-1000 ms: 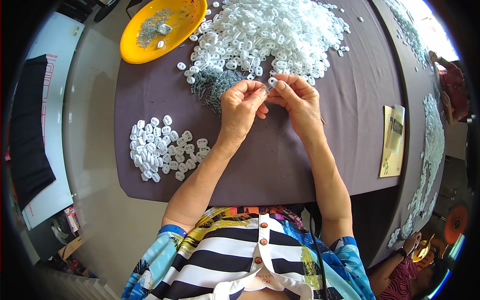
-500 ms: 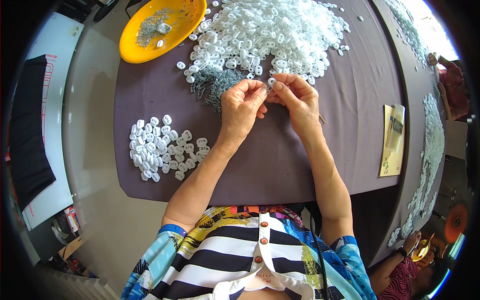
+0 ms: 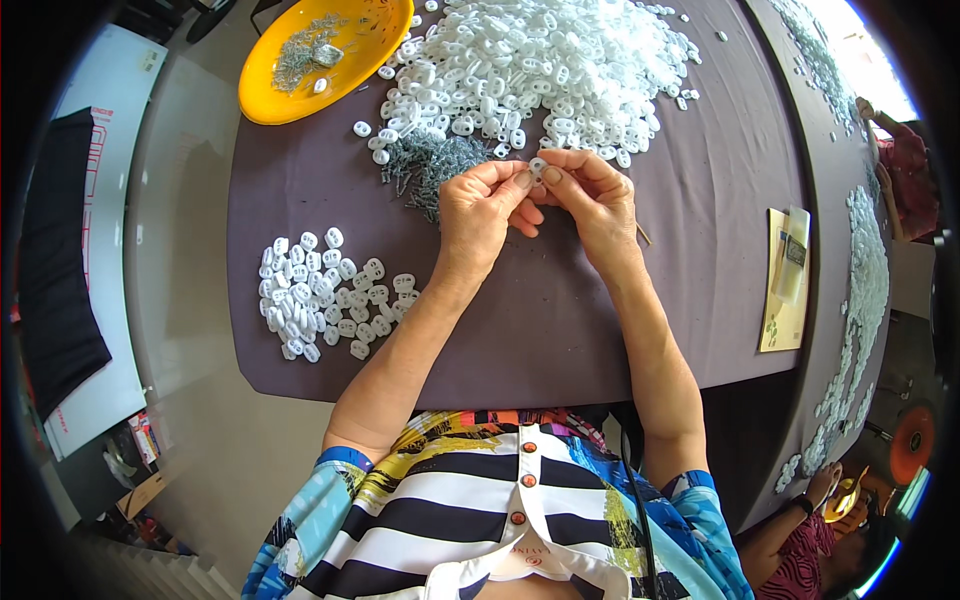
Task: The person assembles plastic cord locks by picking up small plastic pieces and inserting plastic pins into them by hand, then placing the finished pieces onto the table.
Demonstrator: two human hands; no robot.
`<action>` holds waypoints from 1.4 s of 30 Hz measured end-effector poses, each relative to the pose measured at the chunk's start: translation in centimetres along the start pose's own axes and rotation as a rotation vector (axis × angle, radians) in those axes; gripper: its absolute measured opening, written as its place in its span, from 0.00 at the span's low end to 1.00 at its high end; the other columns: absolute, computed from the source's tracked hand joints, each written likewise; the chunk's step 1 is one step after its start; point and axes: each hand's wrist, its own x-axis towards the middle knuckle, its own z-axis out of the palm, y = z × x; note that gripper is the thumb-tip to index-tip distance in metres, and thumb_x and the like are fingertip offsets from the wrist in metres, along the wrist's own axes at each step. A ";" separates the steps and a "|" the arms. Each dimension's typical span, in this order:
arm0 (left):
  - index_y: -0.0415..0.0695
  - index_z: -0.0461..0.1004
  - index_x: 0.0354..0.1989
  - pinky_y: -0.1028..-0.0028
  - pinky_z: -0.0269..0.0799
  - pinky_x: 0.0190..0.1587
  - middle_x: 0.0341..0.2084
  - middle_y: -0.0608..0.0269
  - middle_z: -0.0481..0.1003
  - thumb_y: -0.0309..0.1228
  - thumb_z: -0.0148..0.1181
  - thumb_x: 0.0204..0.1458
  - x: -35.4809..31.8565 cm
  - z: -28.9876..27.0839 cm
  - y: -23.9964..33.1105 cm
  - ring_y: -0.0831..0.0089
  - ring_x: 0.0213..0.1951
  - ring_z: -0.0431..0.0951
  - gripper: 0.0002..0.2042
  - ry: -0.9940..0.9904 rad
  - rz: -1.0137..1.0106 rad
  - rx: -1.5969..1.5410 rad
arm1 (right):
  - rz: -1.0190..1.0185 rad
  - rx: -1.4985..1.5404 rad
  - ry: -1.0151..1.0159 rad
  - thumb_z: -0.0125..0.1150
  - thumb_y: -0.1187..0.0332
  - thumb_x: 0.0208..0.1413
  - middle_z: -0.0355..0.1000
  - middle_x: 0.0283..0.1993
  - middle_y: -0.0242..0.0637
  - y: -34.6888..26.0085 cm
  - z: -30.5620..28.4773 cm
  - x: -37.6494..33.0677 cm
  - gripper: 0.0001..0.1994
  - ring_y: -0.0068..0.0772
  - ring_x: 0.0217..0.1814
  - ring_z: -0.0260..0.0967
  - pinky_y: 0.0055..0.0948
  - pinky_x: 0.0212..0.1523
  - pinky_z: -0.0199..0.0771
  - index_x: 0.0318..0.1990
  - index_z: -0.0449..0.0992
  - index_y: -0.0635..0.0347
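Left of my grip lies the small batch of white pieces point(image 3: 325, 295), unchanged. My left hand point(image 3: 482, 212) and right hand point(image 3: 597, 200) have stayed put, fingertips pinching one white plastic piece point(image 3: 538, 167) between them; fitting apparently continues. The metal bits point(image 3: 432, 165) and the big white heap point(image 3: 540, 65) lie just beyond

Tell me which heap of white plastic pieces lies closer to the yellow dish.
The large heap at the table's far side; its edge nearly reaches the yellow dish. The small heap lies apart, to the left of the left hand.
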 end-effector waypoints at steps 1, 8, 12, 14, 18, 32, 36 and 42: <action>0.34 0.74 0.32 0.84 0.67 0.16 0.20 0.61 0.75 0.26 0.53 0.50 0.0 0.1 -0.1 0.82 0.16 0.71 0.07 0.001 -0.015 -0.070 | 0.000 0.000 0.001 0.54 0.78 0.51 0.72 0.34 0.33 0.0 -0.1 0.0 0.09 0.21 0.35 0.71 0.20 0.39 0.72 0.41 0.73 0.66; 0.35 0.74 0.32 0.84 0.68 0.18 0.20 0.60 0.75 0.26 0.54 0.50 -0.2 0.0 0.1 0.80 0.19 0.74 0.07 0.045 -0.039 -0.126 | -0.142 -0.209 -0.040 0.58 0.80 0.48 0.70 0.37 0.29 0.6 0.1 -0.2 0.14 0.17 0.40 0.67 0.17 0.40 0.69 0.44 0.72 0.64; 0.36 0.74 0.32 0.84 0.68 0.18 0.21 0.60 0.75 0.26 0.55 0.49 -0.5 0.2 0.6 0.79 0.19 0.74 0.07 0.055 -0.058 -0.129 | -0.260 -0.331 0.012 0.60 0.77 0.45 0.69 0.31 0.29 0.5 0.4 -0.2 0.13 0.18 0.33 0.67 0.19 0.34 0.72 0.40 0.73 0.61; 0.35 0.73 0.33 0.83 0.69 0.19 0.23 0.59 0.76 0.27 0.54 0.50 -0.6 0.1 0.9 0.77 0.20 0.76 0.07 0.025 -0.105 -0.122 | -0.292 -0.401 0.000 0.59 0.78 0.44 0.68 0.31 0.30 -0.3 0.5 -0.3 0.13 0.19 0.33 0.67 0.20 0.33 0.72 0.41 0.73 0.62; 0.35 0.73 0.32 0.83 0.69 0.18 0.23 0.59 0.76 0.29 0.54 0.50 -0.7 0.2 1.2 0.77 0.20 0.75 0.08 0.015 -0.112 -0.080 | -0.383 -0.522 -0.043 0.58 0.80 0.43 0.68 0.29 0.33 -0.6 0.2 -0.2 0.14 0.22 0.31 0.68 0.20 0.32 0.72 0.41 0.73 0.62; 0.40 0.73 0.26 0.85 0.54 0.11 0.14 0.70 0.69 0.34 0.56 0.51 -0.2 -0.2 0.4 0.87 0.12 0.61 0.09 0.040 -0.049 0.057 | -0.401 -0.626 -0.132 0.57 0.81 0.43 0.66 0.31 0.31 -0.4 0.6 -0.5 0.17 0.21 0.33 0.65 0.20 0.35 0.70 0.44 0.72 0.62; 0.41 0.72 0.25 0.86 0.54 0.12 0.13 0.71 0.69 0.34 0.55 0.51 -0.3 0.0 0.3 0.87 0.12 0.60 0.09 0.110 -0.051 0.028 | -0.423 -0.562 -0.051 0.58 0.81 0.42 0.65 0.31 0.31 0.3 1.4 -0.9 0.18 0.20 0.34 0.65 0.20 0.35 0.70 0.45 0.71 0.62; 0.42 0.73 0.25 0.86 0.55 0.13 0.12 0.71 0.68 0.33 0.56 0.51 -0.5 0.1 0.7 0.87 0.13 0.62 0.09 0.113 -0.024 0.056 | -0.372 -0.611 -0.029 0.60 0.80 0.41 0.62 0.29 0.28 0.0 1.5 -0.9 0.19 0.18 0.30 0.61 0.16 0.30 0.66 0.45 0.72 0.61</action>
